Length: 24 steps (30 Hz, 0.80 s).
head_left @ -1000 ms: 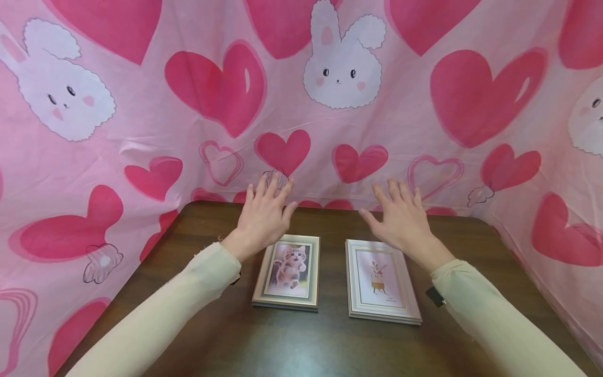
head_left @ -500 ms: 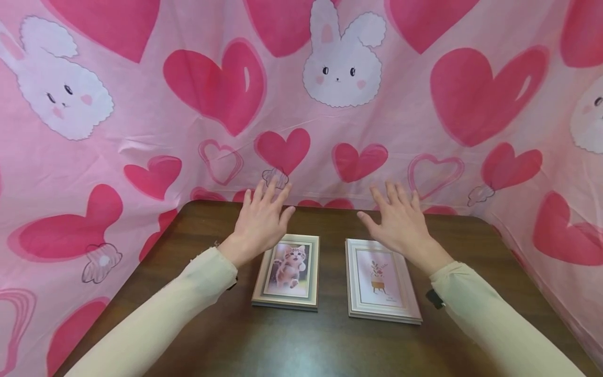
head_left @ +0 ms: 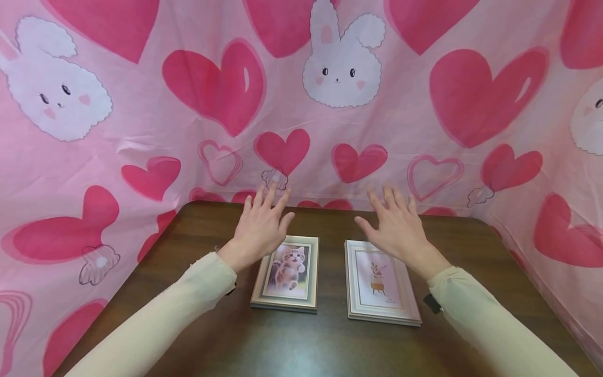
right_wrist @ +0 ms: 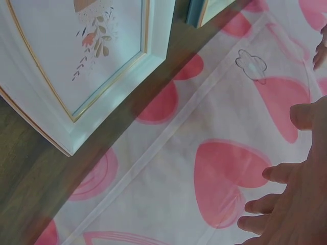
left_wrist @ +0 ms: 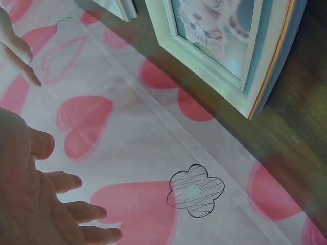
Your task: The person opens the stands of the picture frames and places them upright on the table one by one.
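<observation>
head view: from my seat i see the left hand [head_left: 258,230] and the right hand [head_left: 399,228] held out over the far part of the table [head_left: 301,345], backs up, fingers spread and nearly straight, thumbs turned inward toward each other. neither has hold of anything. the left hand overlaps the upper left corner of the cat picture frame [head_left: 289,273] from here, and the right hand does the same to the upper right of the flower picture frame [head_left: 380,285]; my wrist views show each hand apart from the frame on its own side. both frames lie face up on the table, side by side, bare wood between them, the flower one turned a little askew. i can't tell whether each is one frame or a stack, since their edges look layered. as for progress, i see no grip and no contact, so i judge the handling to be at its very start or its very end, and i can't say which from this. the frames are neatly within reach, and if they need handling, all of the gripping is left. behind them hangs the pink cloth [head_left: 325,120] with hearts and rabbits.
</observation>
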Each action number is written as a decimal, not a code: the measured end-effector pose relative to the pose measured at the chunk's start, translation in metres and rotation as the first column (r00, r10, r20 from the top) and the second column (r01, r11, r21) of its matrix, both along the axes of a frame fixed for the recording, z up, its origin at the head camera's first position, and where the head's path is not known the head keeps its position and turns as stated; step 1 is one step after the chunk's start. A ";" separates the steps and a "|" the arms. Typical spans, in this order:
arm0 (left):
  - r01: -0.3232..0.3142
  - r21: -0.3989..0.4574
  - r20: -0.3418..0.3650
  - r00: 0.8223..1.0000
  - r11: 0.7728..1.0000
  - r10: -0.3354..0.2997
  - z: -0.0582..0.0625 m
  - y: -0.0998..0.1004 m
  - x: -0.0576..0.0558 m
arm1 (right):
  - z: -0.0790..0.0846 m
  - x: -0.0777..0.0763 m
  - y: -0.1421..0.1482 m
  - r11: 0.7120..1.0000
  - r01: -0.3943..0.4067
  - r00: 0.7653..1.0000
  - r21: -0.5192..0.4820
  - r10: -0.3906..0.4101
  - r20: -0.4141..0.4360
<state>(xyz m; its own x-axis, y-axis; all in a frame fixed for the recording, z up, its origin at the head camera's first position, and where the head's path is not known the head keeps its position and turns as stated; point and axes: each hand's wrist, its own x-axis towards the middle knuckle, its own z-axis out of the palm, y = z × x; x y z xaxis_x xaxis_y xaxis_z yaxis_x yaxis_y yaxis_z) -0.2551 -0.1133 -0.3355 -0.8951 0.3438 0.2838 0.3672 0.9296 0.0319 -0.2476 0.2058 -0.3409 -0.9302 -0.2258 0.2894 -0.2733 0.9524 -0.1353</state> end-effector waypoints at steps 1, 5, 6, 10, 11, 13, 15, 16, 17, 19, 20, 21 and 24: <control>0.000 -0.004 0.001 1.000 1.000 0.000 -0.001 0.000 0.000 | 0.000 0.001 0.000 1.000 -0.001 1.000 0.001 0.001 0.002; -0.003 -0.006 0.008 1.000 1.000 0.003 -0.003 0.001 0.002 | -0.001 0.003 0.000 1.000 -0.007 1.000 0.006 0.007 0.008; -0.002 -0.005 0.010 1.000 1.000 0.002 -0.003 0.001 0.002 | -0.001 0.004 0.000 1.000 -0.008 1.000 0.008 0.008 0.007; 0.006 0.003 0.022 1.000 1.000 -0.006 -0.005 0.002 0.005 | -0.002 0.006 -0.001 1.000 -0.015 1.000 0.022 0.015 0.009; 0.009 0.006 0.023 1.000 1.000 -0.009 -0.005 0.002 0.006 | -0.002 0.007 -0.002 1.000 -0.016 1.000 0.025 0.016 0.006; 0.015 0.012 0.022 1.000 1.000 -0.015 -0.006 0.003 0.007 | -0.003 0.008 -0.002 1.000 -0.019 1.000 0.025 0.018 0.004; 0.019 0.017 0.018 1.000 1.000 -0.019 -0.007 0.003 0.008 | -0.004 0.009 -0.003 0.999 -0.023 1.000 0.022 0.023 0.005; 0.018 0.018 0.016 1.000 1.000 -0.019 -0.008 0.003 0.009 | -0.004 0.009 -0.003 0.999 -0.025 1.000 0.020 0.025 0.007; 0.018 0.019 0.014 1.000 1.000 -0.018 -0.008 0.003 0.009 | -0.005 0.010 -0.004 0.999 -0.027 1.000 0.020 0.026 0.005; 0.016 0.022 0.012 1.000 1.000 -0.016 -0.009 0.003 0.010 | -0.006 0.011 -0.004 0.999 -0.029 1.000 0.025 0.029 0.000; 0.015 0.023 0.012 1.000 1.000 -0.015 -0.010 0.003 0.010 | -0.007 0.012 -0.004 0.999 -0.030 1.000 0.030 0.030 -0.003; 0.013 0.021 0.015 1.000 1.000 -0.014 -0.010 0.003 0.011 | -0.007 0.012 -0.003 0.999 -0.030 1.000 0.035 0.031 -0.005; 0.013 0.018 0.023 1.000 1.000 -0.013 -0.012 0.002 0.013 | -0.009 0.014 -0.003 0.998 -0.037 0.999 0.050 0.038 -0.017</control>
